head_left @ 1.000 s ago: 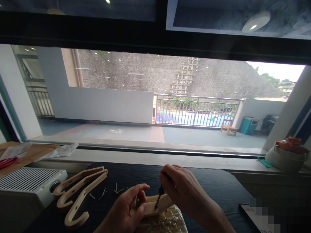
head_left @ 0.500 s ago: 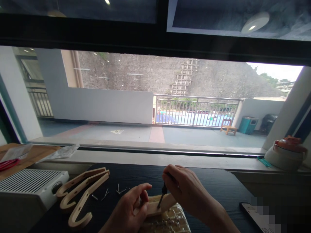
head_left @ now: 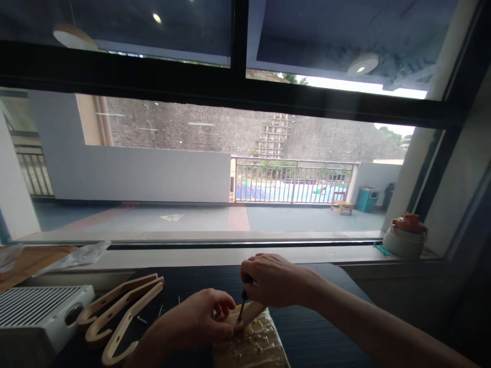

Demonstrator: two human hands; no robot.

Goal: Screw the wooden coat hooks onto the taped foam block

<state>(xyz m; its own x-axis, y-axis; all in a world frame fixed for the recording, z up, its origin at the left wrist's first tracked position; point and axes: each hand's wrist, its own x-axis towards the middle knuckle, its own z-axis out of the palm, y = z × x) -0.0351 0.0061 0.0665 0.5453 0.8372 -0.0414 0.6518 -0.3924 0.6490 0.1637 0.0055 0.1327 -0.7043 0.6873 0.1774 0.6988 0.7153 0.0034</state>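
My right hand (head_left: 274, 278) is wrapped around the dark handle of a screwdriver (head_left: 243, 300). The screwdriver's tip meets a pale wooden piece (head_left: 252, 313), which rests on a block wrapped in brown tape (head_left: 259, 343). At the near end of that wooden piece, my left hand (head_left: 192, 318) grips it with curled fingers and thumb. Several wooden hooks with drilled holes lie left of my hands, the nearest wooden hook (head_left: 123, 332) partly behind my left forearm. Beside them are loose screws (head_left: 141, 320), some hidden by the left hand.
The black table (head_left: 307, 319) stands against a windowsill (head_left: 230, 257). A grey slatted box with a knob (head_left: 46, 312) is at the left, below brown paper and clear plastic (head_left: 82, 258). A pale jar with a reddish lid (head_left: 404, 240) sits on the sill at the right.
The camera view has tilted up and turned slightly right, so the scene sits further left. Both hands keep their hold; the screwdriver stays on the wooden piece. The phone at the right has left view.
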